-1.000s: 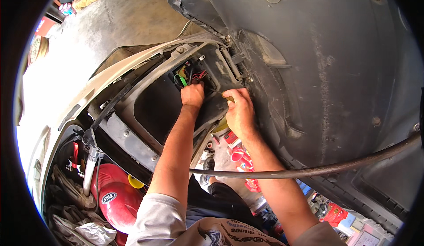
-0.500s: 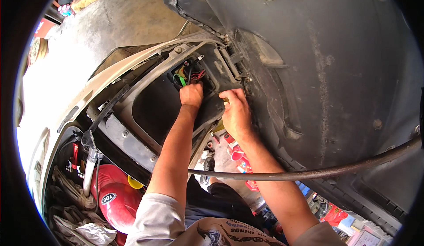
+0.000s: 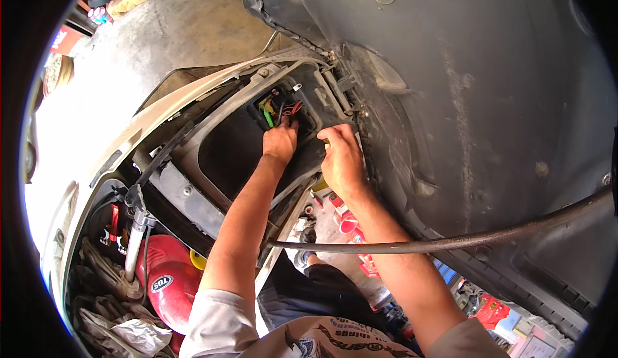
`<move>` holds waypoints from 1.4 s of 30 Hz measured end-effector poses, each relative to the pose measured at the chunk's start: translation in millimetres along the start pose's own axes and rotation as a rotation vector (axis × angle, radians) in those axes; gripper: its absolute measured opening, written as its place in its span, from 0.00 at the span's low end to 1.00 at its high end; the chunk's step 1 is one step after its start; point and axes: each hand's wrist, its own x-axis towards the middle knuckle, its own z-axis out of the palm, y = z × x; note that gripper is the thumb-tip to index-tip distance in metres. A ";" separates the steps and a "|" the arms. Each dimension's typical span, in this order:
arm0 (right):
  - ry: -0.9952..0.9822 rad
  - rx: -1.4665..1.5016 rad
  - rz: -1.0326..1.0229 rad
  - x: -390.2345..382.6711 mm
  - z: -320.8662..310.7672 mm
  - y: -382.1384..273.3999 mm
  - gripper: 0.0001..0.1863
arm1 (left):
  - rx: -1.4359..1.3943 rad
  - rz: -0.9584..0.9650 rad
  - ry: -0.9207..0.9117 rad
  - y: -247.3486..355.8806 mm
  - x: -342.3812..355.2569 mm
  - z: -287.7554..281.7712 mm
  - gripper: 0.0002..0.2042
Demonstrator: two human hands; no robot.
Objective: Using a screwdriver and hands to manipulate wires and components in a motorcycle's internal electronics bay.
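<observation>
My left hand (image 3: 280, 142) reaches down into the small recess at the far end of a scooter's dark storage bin (image 3: 225, 158). Its fingers are bent together beside red wires (image 3: 293, 108) and a green connector (image 3: 268, 119); what they pinch is hidden. A white-tipped terminal (image 3: 297, 88) sticks up past the wires. To the right, my right hand (image 3: 343, 162) is closed over the bin's edge around a small tool with a yellowish handle (image 3: 327, 141). Most of that tool is covered by the fingers, so its kind does not show.
The raised seat's dark underside (image 3: 489, 113) fills the right. A dark curved bar (image 3: 450, 247) crosses above my right forearm. At lower left lie a red helmet (image 3: 168, 287) and a crumpled cloth (image 3: 122, 326). Red items (image 3: 347, 221) are on the floor below.
The view has shifted slightly. Both hands stay in nearly the same places on the bin, the left by the wires and the right closed around the tool.
</observation>
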 end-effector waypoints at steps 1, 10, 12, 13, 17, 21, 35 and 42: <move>0.000 0.002 0.000 0.7 1.4 1.3 0.18 | -0.003 0.009 -0.002 -0.5 -1.6 -1.2 0.14; 0.025 -0.123 0.134 14.9 -2.2 1.8 0.09 | 0.056 -0.052 -0.108 3.0 -0.4 5.7 0.17; 0.045 -0.141 0.159 18.5 -5.5 9.1 0.09 | 0.085 -0.022 -0.101 7.4 -3.1 5.2 0.18; 0.061 -0.150 0.182 20.5 -6.4 9.0 0.10 | 0.122 0.000 -0.096 6.5 -4.5 5.3 0.19; 0.026 -0.228 0.265 26.1 -9.7 8.0 0.10 | 0.152 0.027 -0.083 2.3 -8.2 6.6 0.18; -0.039 -0.298 0.331 29.9 -9.3 11.6 0.11 | 0.179 -0.006 -0.189 3.0 -2.5 10.0 0.19; -0.156 -0.256 0.178 35.8 -13.3 4.4 0.14 | 0.200 0.000 -0.164 5.3 -2.5 6.2 0.16; -0.162 -0.198 0.124 29.1 -11.4 5.9 0.11 | 0.174 -0.002 -0.157 5.5 -0.9 10.3 0.15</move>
